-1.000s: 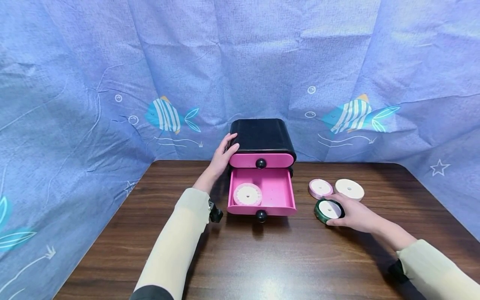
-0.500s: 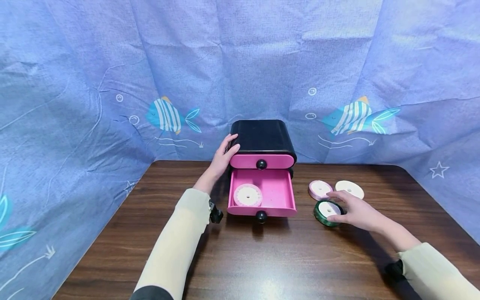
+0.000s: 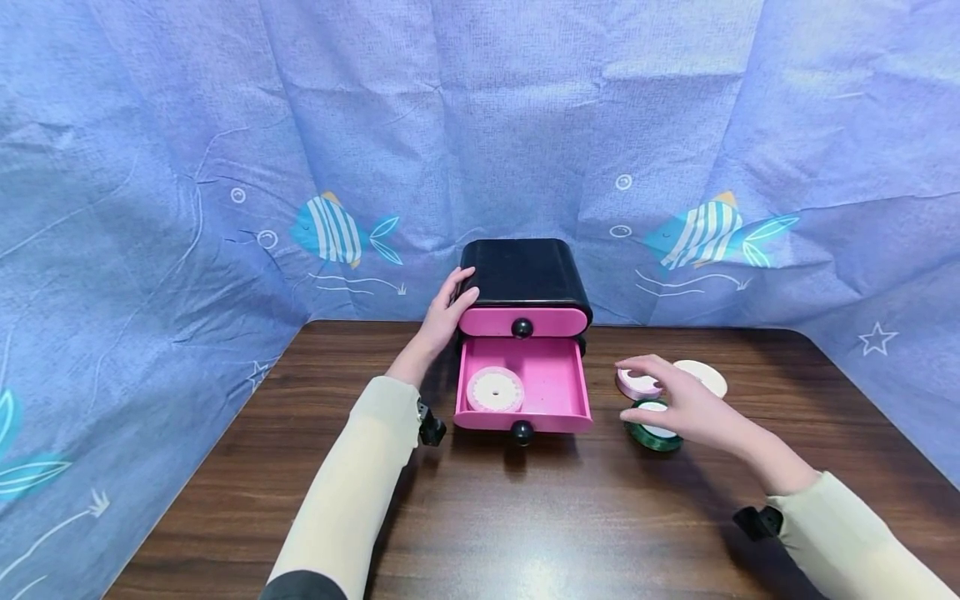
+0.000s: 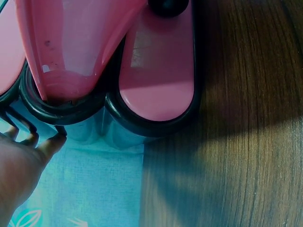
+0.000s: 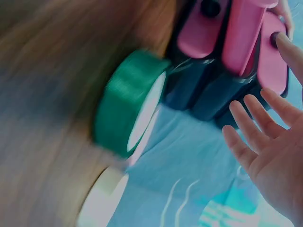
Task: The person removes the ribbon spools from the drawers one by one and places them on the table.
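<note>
Your left sleeve (image 3: 348,483), at 7 o'clock in the head view, is plain, pale cream fabric, full-length to the wrist. A smooth black band (image 3: 303,587) wraps its lower end at the frame edge. A compact, angular black unit (image 3: 431,427) sits at the cuff's 4 o'clock. Your right sleeve (image 3: 855,533), at 4 o'clock, matches; its similar black module (image 3: 759,522) projects at the cuff's 8 o'clock.
</note>
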Available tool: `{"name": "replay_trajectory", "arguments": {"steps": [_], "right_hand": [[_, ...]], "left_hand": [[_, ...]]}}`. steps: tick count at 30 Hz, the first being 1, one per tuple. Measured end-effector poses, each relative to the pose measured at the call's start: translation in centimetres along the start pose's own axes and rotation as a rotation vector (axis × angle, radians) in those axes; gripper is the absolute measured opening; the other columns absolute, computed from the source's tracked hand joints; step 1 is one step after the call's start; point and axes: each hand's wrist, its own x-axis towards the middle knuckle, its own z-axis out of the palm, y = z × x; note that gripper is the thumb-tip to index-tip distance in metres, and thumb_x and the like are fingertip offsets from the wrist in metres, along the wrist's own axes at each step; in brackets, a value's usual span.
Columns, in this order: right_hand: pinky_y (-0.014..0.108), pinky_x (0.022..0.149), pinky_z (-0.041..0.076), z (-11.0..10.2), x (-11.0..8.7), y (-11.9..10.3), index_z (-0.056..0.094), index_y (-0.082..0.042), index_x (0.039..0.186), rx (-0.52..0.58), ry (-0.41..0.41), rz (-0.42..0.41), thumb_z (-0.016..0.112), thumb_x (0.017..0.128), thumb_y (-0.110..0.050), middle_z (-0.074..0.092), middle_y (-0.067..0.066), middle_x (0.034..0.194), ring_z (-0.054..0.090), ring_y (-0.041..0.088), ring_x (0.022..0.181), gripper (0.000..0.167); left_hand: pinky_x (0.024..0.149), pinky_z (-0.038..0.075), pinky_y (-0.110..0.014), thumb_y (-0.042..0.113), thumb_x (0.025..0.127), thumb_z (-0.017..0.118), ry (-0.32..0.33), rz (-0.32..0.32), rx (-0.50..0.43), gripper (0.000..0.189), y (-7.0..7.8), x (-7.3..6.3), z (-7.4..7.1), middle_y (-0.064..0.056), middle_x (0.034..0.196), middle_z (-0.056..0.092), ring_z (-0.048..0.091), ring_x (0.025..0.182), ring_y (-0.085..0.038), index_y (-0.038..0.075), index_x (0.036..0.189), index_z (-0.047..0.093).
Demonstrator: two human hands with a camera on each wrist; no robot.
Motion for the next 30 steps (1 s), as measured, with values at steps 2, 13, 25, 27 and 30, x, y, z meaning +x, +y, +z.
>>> {"name": "replay_trajectory", "arguments": {"steps": [2, 13, 25, 27, 30], "right_hand": [[0.047, 0.088, 0.050, 0.3, 0.8, -0.7, 0.056, -0.007, 0.130, -0.004, -0.005, -0.009, 0.082, 0.079, -0.023, 0.058, 0.006, 0.126, 0.056, 0.024, 0.114, 0.060], [0.038, 0.091, 0.047, 2.7, 5.4, -3.6, 0.058, -0.008, 0.130, 0.009, -0.053, -0.116, 0.083, 0.078, -0.021, 0.058, 0.005, 0.126, 0.056, 0.023, 0.111, 0.059], [0.045, 0.099, 0.043, 6.0, 8.6, -4.5, 0.056, -0.001, 0.129, 0.079, -0.186, -0.133, 0.083, 0.079, -0.022, 0.058, 0.012, 0.126, 0.056, 0.028, 0.117, 0.061], [0.044, 0.100, 0.043, 6.4, 9.0, -4.6, 0.056, -0.001, 0.129, 0.078, -0.201, -0.128, 0.083, 0.078, -0.023, 0.057, 0.012, 0.127, 0.056, 0.027, 0.117, 0.062], [0.044, 0.100, 0.042, 6.9, 9.5, -4.7, 0.055, -0.001, 0.130, 0.085, -0.223, -0.129, 0.084, 0.077, -0.023, 0.057, 0.013, 0.127, 0.056, 0.027, 0.118, 0.065]], "left_hand": [[0.115, 0.017, -0.033, 0.014, 0.100, 0.051, 0.000, -0.004, 0.000, 0.052, 0.0, 0.0, 0.0, -0.018, 0.160, 0.012, 0.015, 0.146, -0.025, -0.002, 0.147, 0.036], [0.115, 0.017, -0.034, 0.015, 0.100, 0.050, -0.004, 0.002, 0.008, 0.052, 0.0, 0.0, 0.0, -0.018, 0.160, 0.011, 0.015, 0.146, -0.026, -0.002, 0.147, 0.036], [0.115, 0.018, -0.036, 0.016, 0.100, 0.051, -0.010, -0.012, 0.002, 0.053, 0.2, 0.0, -0.1, -0.016, 0.160, 0.011, 0.015, 0.146, -0.025, 0.000, 0.148, 0.036], [0.115, 0.018, -0.036, 0.017, 0.100, 0.051, -0.012, -0.012, 0.002, 0.053, 0.2, 0.0, -0.1, -0.016, 0.160, 0.011, 0.014, 0.146, -0.025, 0.000, 0.148, 0.036], [0.115, 0.017, -0.036, 0.017, 0.100, 0.051, -0.011, -0.010, -0.003, 0.053, 0.1, 0.0, -0.1, -0.016, 0.160, 0.011, 0.014, 0.146, -0.025, 0.000, 0.148, 0.036]]}}
